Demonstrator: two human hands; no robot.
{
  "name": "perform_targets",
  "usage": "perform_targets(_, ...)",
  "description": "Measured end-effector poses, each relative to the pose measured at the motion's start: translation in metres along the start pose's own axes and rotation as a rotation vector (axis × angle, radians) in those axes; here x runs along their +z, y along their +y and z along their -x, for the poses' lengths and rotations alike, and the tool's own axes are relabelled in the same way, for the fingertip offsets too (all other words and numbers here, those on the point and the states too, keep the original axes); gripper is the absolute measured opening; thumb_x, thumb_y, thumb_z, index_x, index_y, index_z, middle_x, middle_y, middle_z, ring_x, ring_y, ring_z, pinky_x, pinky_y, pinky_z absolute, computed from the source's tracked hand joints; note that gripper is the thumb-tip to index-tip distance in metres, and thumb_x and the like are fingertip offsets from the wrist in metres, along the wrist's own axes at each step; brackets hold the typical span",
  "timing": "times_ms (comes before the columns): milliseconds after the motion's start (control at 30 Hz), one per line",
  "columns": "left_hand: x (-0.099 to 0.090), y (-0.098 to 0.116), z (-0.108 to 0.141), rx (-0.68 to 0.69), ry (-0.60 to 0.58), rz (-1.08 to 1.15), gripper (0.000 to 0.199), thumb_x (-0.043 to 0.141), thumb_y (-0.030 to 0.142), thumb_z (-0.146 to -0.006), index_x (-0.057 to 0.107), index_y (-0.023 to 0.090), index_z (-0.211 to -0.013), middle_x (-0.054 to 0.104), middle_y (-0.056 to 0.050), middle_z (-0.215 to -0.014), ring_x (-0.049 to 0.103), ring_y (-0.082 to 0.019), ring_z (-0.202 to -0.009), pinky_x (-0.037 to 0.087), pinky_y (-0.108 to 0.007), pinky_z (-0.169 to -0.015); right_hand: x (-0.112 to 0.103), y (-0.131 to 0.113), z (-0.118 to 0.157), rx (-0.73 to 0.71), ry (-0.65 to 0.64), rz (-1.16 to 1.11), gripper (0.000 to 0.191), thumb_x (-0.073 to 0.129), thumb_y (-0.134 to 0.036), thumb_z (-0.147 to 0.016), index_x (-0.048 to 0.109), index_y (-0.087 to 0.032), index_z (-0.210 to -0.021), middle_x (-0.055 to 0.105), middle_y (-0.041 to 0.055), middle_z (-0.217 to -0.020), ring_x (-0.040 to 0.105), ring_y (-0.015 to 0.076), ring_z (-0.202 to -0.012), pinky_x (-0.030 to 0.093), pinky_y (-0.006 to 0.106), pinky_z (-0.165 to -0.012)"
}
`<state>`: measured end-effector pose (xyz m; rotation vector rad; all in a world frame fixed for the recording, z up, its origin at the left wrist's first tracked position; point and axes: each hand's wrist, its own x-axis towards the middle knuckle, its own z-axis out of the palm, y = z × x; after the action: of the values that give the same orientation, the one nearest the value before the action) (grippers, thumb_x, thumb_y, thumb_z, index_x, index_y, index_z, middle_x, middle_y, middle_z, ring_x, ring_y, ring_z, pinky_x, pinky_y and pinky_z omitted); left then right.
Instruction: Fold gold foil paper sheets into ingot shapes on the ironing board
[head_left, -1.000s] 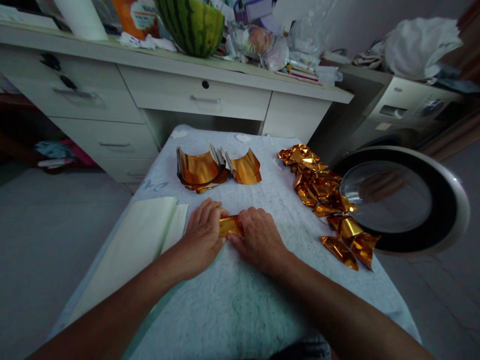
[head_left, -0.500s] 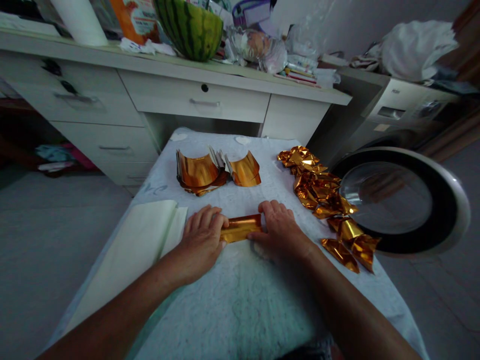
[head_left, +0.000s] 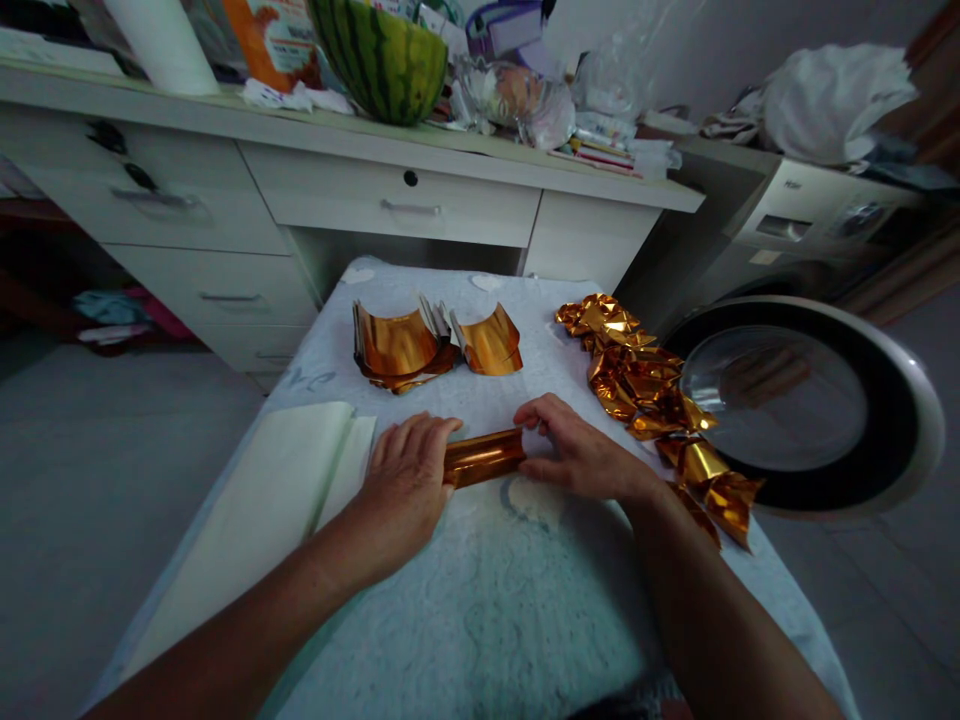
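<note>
The left hand (head_left: 409, 482) lies palm down, its fingers and thumb closed over the left end of a gold foil roll (head_left: 484, 457), and the right hand (head_left: 581, 455) is half open at the other end, thumb and forefinger apart, with no firm grip to be seen; whether the thumb grazes the foil I can't tell. The roll itself sits in the middle of the cloth-covered surface (head_left: 465, 610), lying crosswise, a smooth curled tube without a crease on its visible side. Just beyond it, towards the far edge, here are the curved foil sheets: a thicker stack (head_left: 397, 342) and, right beside it, a smaller stack (head_left: 493, 345), both apparently unworked. Over along the right edge runs a line of folded foil pieces (head_left: 637, 375), crumpled and pointed, and those look like the finished ones, a good number by now. So, as I judge it, this is well under way: one piece in hand at an early stage, two stacks left over. Along the left edge lies a folded pale sheet (head_left: 255, 500), partly behind the left forearm, and past the right edge stands the open washer door (head_left: 892, 400).
</note>
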<state>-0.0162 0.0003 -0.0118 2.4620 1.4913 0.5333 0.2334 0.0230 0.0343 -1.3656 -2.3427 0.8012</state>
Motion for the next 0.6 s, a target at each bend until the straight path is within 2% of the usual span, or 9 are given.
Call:
perform_targets(133, -0.01, 0.002, -0.003, 0.028, -0.068, 0.027, 0.047, 0.052, 0.015, -0.077, 0.048, 0.018, -0.124, 0.052, -0.013, -0.131, 0.039, -0.034, -0.131, 0.031, -0.053, -0.11, 0.007, -0.003, -0.003, -0.029, 0.01, 0.044, 0.029, 0.071, -0.022, -0.079, 0.058, -0.019, -0.105, 0.056, 0.0058, -0.106, 0.05, 0.0207, -0.101, 0.04, 0.036, -0.092)
perform_targets(233, -0.017, 0.003, -0.006, 0.065, -0.065, 0.058, 0.038, 0.054, 0.014, -0.077, 0.056, 0.02, -0.115, 0.055, -0.01, -0.124, 0.039, -0.032, -0.129, 0.031, -0.051, -0.109, 0.012, -0.002, -0.006, -0.013, 0.005, 0.061, 0.015, 0.069, -0.018, -0.08, 0.062, -0.019, -0.094, 0.057, 0.0041, -0.1, 0.05, 0.0195, -0.098, 0.038, 0.034, -0.089)
perform_targets(300, -0.021, 0.004, -0.008, 0.067, -0.059, 0.09, 0.029, 0.056, 0.017, -0.079, 0.061, 0.022, -0.107, 0.058, -0.008, -0.118, 0.043, -0.03, -0.123, 0.035, -0.049, -0.105, 0.014, -0.002, -0.007, -0.009, 0.012, 0.051, 0.007, 0.066, -0.015, -0.082, 0.061, -0.019, -0.084, 0.058, 0.0027, -0.095, 0.05, 0.0182, -0.095, 0.037, 0.032, -0.086)
perform_targets(367, -0.025, 0.005, -0.011, 0.053, -0.07, 0.136, 0.017, 0.058, 0.02, -0.081, 0.064, 0.023, -0.096, 0.062, -0.006, -0.109, 0.05, -0.028, -0.112, 0.04, -0.045, -0.098, 0.013, -0.003, -0.007, -0.021, 0.048, 0.006, 0.008, 0.063, -0.012, -0.081, 0.059, -0.019, -0.081, 0.058, 0.0014, -0.09, 0.05, 0.0168, -0.091, 0.037, 0.03, -0.084)
perform_targets(433, -0.029, 0.006, -0.013, 0.027, -0.095, 0.199, 0.009, 0.056, 0.022, -0.083, 0.064, 0.023, -0.087, 0.065, -0.004, -0.096, 0.056, -0.025, -0.1, 0.043, -0.041, -0.089, 0.012, -0.005, -0.007, -0.037, 0.086, -0.065, 0.01, 0.061, -0.01, -0.08, 0.056, -0.019, -0.08, 0.057, 0.0, -0.086, 0.051, 0.0161, -0.088, 0.038, 0.029, -0.082)
perform_targets(500, -0.032, 0.007, -0.014, -0.02, -0.094, 0.271, 0.01, 0.053, 0.023, -0.085, 0.063, 0.022, -0.083, 0.066, -0.003, -0.088, 0.059, -0.023, -0.091, 0.044, -0.038, -0.084, 0.01, -0.007, -0.006, -0.062, 0.111, -0.136, 0.01, 0.06, -0.012, -0.079, 0.055, -0.02, -0.082, 0.057, 0.0001, -0.088, 0.052, 0.0168, -0.091, 0.039, 0.03, -0.085)
perform_targets(600, -0.036, 0.008, -0.014, -0.112, -0.028, 0.37, 0.012, 0.052, 0.027, -0.086, 0.063, 0.022, -0.088, 0.068, -0.003, -0.091, 0.061, -0.022, -0.09, 0.045, -0.036, -0.082, 0.008, -0.008, -0.005, -0.11, 0.154, -0.201, 0.024, 0.065, -0.021, -0.08, 0.055, -0.023, -0.101, 0.055, 0.0041, -0.109, 0.05, 0.0203, -0.109, 0.038, 0.036, -0.098)
